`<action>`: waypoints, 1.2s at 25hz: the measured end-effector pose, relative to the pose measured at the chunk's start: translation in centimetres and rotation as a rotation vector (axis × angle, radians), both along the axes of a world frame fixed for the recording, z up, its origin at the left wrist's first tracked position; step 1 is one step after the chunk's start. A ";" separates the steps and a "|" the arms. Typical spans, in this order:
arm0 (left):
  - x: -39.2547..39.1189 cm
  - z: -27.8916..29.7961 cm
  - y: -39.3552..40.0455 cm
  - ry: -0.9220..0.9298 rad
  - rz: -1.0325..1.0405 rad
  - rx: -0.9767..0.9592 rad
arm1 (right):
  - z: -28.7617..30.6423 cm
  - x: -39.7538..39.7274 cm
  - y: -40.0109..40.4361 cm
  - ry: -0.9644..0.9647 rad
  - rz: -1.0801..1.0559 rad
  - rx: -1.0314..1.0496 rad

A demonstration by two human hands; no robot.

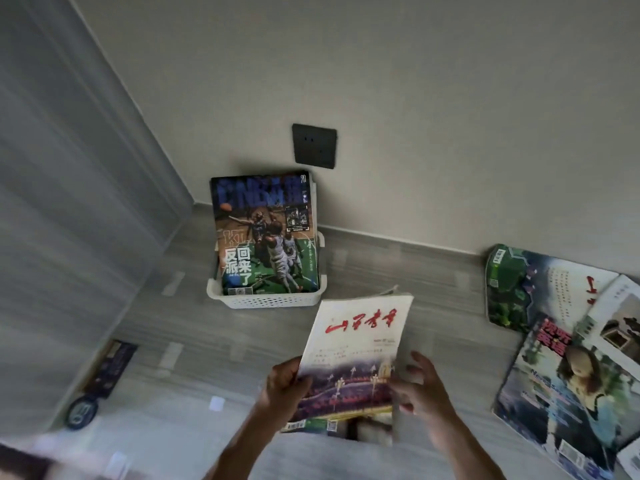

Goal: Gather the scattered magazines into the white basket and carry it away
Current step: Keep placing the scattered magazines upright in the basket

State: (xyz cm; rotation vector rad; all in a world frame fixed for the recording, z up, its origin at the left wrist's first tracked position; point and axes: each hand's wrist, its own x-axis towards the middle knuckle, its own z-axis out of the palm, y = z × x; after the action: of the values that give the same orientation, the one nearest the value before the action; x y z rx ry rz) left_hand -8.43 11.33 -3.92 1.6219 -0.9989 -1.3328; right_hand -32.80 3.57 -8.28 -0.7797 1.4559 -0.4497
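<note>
- Magazines: one red-titled magazine is held in the air over the floor, just short of the basket; its far edge is aimed toward the basket's near rim, presumably for loading.
- Left hand: the magazine's lower left edge is pinched, thumb on the cover and fingers hidden beneath.
- Right hand: the lower right edge is met by curled fingers; a thumb appears laid on the cover, though motion blur leaves the firmness of the grip uncertain. More pages or a second issue seem to be carried beneath, but this cannot be told.
- Basket: it is set on the floor close to the wall, below a dark socket. A basketball magazine is already stood in it, leaned back and projecting well above the rim, so the basket is judged shorter than the issues.
- Pile: several magazines are left overlapped on the floor at the right, well apart from the basket; the task is judged partly done.
- Open room: bare floor is seen between the held magazine and the basket, so the approach is unobstructed. A gap is left in front of the leaning cover, into which the next issue could be slid.
- Edges: the near rim must be cleared by the magazine's far edge; the wall behind limits overshoot. A curtain bounds the left side, with a dark strip and a round object on the floor beside it.
</note>
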 end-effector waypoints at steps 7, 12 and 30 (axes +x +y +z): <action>6.8 1.7 -1.1 -0.096 0.170 -0.200 | 4.1 6.6 -2.7 -0.074 0.095 -0.258; 14.2 9.6 -8.4 -0.147 0.467 -0.441 | 13.1 15.8 -8.9 -0.200 0.056 -0.656; 10.0 -0.5 -2.9 -1.026 -0.316 0.011 | 1.6 16.1 0.1 0.881 0.965 -0.872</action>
State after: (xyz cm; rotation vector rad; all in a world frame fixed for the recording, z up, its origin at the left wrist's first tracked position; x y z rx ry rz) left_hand 1.59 8.48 -4.45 2.2621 -1.8906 -0.6061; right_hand -16.67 3.66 -6.67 -2.4517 1.3916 0.0825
